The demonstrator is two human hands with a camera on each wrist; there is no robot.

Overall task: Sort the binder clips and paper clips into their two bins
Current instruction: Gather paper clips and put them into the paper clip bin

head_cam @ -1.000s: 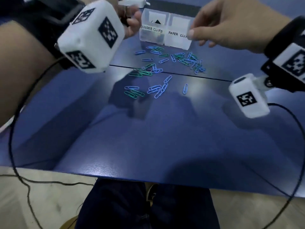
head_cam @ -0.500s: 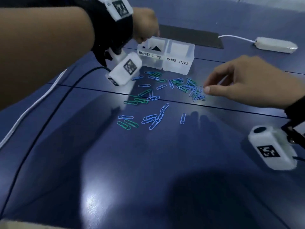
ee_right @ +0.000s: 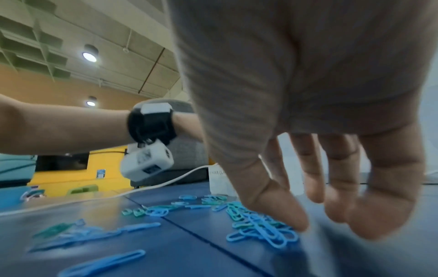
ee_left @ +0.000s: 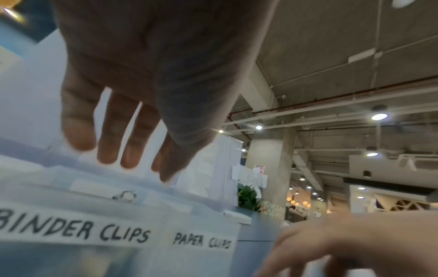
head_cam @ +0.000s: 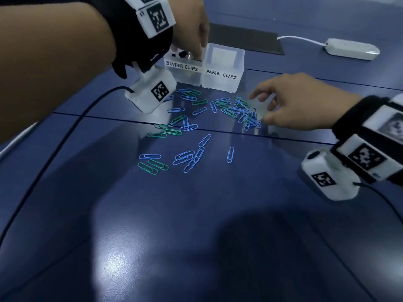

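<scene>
Two joined clear bins stand at the back, labelled BINDER CLIPS (head_cam: 182, 70) and PAPER CLIPS (head_cam: 222, 77). My left hand (head_cam: 196, 51) hovers over the binder bin, fingers (ee_left: 129, 159) straight and pointing down, holding nothing. A binder clip's silver handle (ee_left: 124, 195) shows inside that bin. Blue and green paper clips (head_cam: 237, 110) lie scattered in front of the bins, with more (head_cam: 189, 159) nearer me. My right hand (head_cam: 261, 107) is low over the right end of the pile (ee_right: 258, 230), fingers spread, thumb (ee_right: 291, 219) just touching the clips, none held.
A white power strip (head_cam: 352, 49) with its cord lies at the back right, beside a black mat (head_cam: 244, 38). A black cable (head_cam: 65, 138) runs across the left of the blue table (head_cam: 196, 225). A seam crosses the table under the clips.
My left hand reached over the binder bin and its fingers straightened. My right hand dropped from the bins down onto the right end of the paper clip pile.
</scene>
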